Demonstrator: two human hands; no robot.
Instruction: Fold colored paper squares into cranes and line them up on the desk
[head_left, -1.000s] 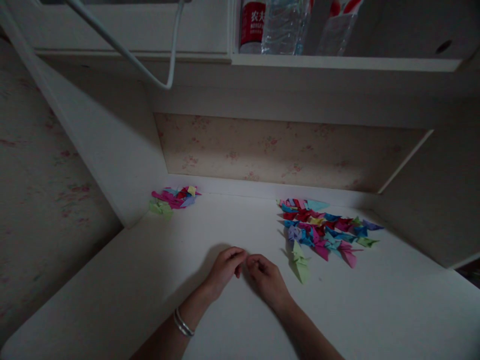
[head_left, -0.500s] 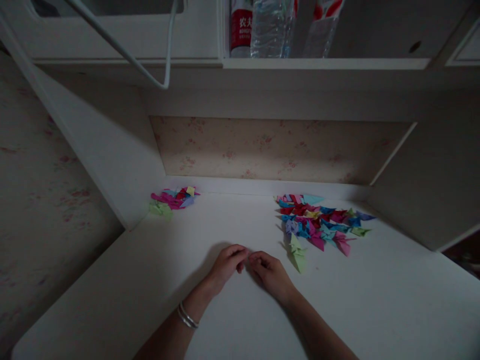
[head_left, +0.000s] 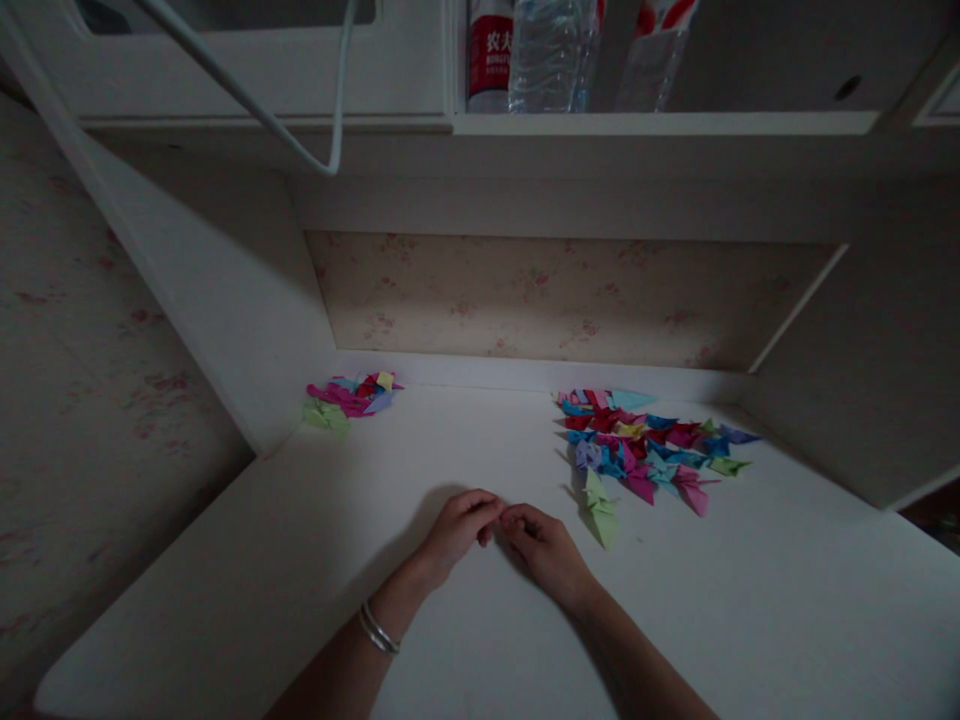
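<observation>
My left hand (head_left: 459,533) and my right hand (head_left: 544,548) meet at the fingertips above the white desk (head_left: 480,650). Both are closed in a pinch, and whatever may lie between the fingers is hidden or too small to make out. To the right of my right hand stands a light green paper crane (head_left: 600,512). Behind it, several folded paper cranes (head_left: 637,440) in red, blue, pink and purple sit packed in rows. A smaller heap of coloured folded paper (head_left: 352,397) lies at the back left, with a pale green piece (head_left: 326,415) in front.
Above the desk runs a shelf (head_left: 660,123) holding several plastic bottles (head_left: 547,60). A white bent tube (head_left: 262,120) hangs down at the upper left. Side panels (head_left: 217,290) close in the desk left and right, and flowered wallpaper (head_left: 570,295) covers the back.
The view has shifted slightly. My hands keep nearly the same pinched pose, fingertips together, and the paper cranes have stayed in place.
</observation>
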